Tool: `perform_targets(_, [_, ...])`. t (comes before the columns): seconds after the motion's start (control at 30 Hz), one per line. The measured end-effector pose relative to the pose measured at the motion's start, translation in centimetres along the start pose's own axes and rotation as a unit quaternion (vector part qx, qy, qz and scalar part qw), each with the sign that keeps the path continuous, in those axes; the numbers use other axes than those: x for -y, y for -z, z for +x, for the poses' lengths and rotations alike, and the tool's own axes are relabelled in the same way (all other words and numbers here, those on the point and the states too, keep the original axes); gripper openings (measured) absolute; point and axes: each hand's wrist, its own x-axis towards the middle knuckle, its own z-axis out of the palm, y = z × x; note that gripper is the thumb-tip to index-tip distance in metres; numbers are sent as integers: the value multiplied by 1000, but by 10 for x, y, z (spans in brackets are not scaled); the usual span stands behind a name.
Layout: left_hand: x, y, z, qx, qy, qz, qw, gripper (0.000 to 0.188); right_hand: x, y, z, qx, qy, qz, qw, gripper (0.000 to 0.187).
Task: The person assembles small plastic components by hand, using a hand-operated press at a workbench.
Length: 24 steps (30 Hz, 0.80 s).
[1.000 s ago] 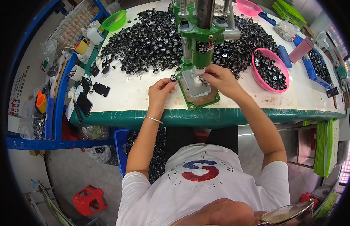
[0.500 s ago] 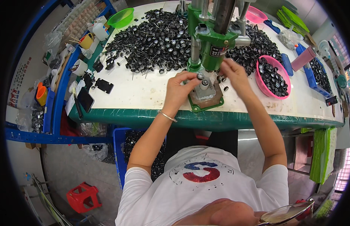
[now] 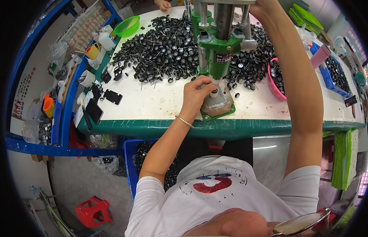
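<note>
Wheel sat atop the white post on the press, a bit above ctr of frame. My L hand pinched thumb + finger right by it, under the ram; couldn't tell if they gripped the wheel or another pc. My R hand was at the top edge, right of ctr, partly cut off, so grip unclear. Step, I'd guess: lining up for a press. Next move prob. called for L fingertips clear 1st.

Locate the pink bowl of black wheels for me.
In the head view, the pink bowl is on the right of the table, beside the pile of black wheels, partly behind the right forearm.
</note>
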Motion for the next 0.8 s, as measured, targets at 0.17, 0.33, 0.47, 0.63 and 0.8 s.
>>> perform_targets(0.17, [1, 5, -1, 0, 2, -3, 1000, 9, -16, -6, 6, -67, 19, -76, 995, 29])
perform_targets(0.33, [0, 7, -5, -10, 7, 9, 1000, 11, -7, -15, -20, -73, 115, -82, 987, 30])
perform_targets(0.47, [4, 7, -5, -10, 17, 3, 1000, 10, 1, -18, -74, 27, 121, 87, 988, 36])
perform_targets(0.63, [8, 6, -3, -9, 10, 10, 1000, 11, -18, -16, -82, 167, 228, 435, 855, 38])
perform_targets(0.8, [14, 9, -4, -16, 16, 7, 1000, 9, -27, -8, -86, 231, 299, 516, 769, 39])
